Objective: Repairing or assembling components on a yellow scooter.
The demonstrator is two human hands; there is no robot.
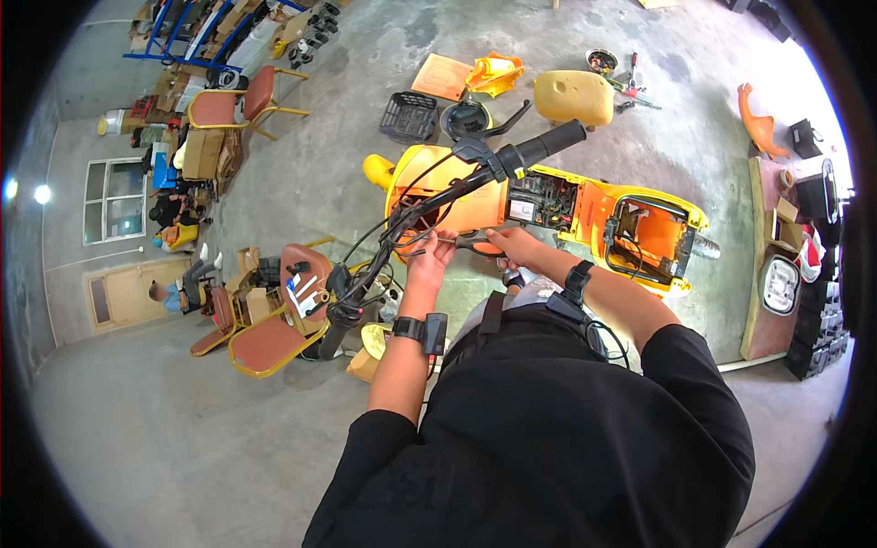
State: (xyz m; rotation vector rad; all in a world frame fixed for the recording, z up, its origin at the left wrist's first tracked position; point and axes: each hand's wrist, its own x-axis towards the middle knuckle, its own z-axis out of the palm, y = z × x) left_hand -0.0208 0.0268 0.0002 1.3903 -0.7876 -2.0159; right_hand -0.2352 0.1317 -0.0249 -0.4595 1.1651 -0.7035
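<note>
In front of me stands a partly stripped yellow-and-orange scooter (470, 194), its black handlebar (452, 192) running slantwise across the front. My right hand (519, 248) is closed around a hand tool (479, 243) with an orange-and-black handle; its exact kind is hard to make out. The tool's tip points left, toward my left hand (431, 258). Beside the handlebar stem, my left hand has its fingers bent together among thin black cables (398, 233), and what they pinch is too small to name. An open compartment (539, 203) shows wiring and parts right of the front panel.
Beyond the scooter, a black crate (409, 117), a yellow seat (574, 99) and orange panels (442, 76) lie on the floor. Red chairs (267, 345) stand at left, one bearing small items. A wooden table (760, 265) is at right. A person (174, 297) is far left.
</note>
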